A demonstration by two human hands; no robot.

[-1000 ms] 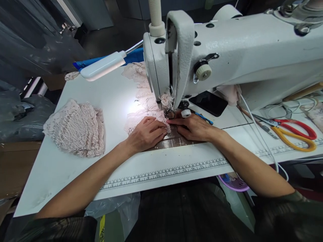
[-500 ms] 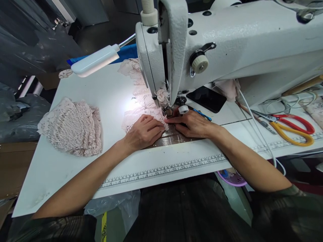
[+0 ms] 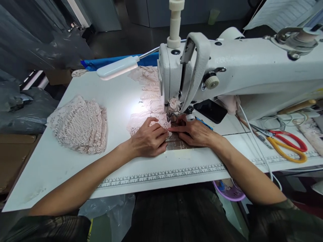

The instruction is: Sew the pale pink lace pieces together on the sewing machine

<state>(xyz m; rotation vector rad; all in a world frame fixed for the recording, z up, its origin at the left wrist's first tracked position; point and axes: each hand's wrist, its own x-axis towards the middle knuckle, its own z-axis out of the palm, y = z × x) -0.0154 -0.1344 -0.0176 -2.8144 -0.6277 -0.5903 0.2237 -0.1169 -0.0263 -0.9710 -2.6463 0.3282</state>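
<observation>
Pale pink lace fabric (image 3: 142, 120) runs under the head of a white sewing machine (image 3: 174, 74), lit by a small lamp (image 3: 117, 68). My left hand (image 3: 148, 139) rests on the near end of the lace, fingers bent and close together, pressing its edge. From the other side my right hand (image 3: 193, 131) reaches in beside the presser foot (image 3: 171, 117). Its index finger points to the lace edge, thumb tucked beneath, the two hands almost touching. The fingertips and the lace edge between them are partly hidden. A folded stack of similar lace (image 3: 79, 127) lies to the left.
A black phone (image 3: 210, 111) and blue-handled snips (image 3: 205, 123) lie behind my right hand. Scissors with red and yellow handles (image 3: 290, 144) are at the right. A printed ruler (image 3: 156, 177) follows the table's front edge. A purple basket (image 3: 228, 194) hangs below.
The camera view has tipped up, so more of the machine shows. My left hand has shifted slightly at the lace, with its fingers more bent. My right hand stays by the presser foot.
</observation>
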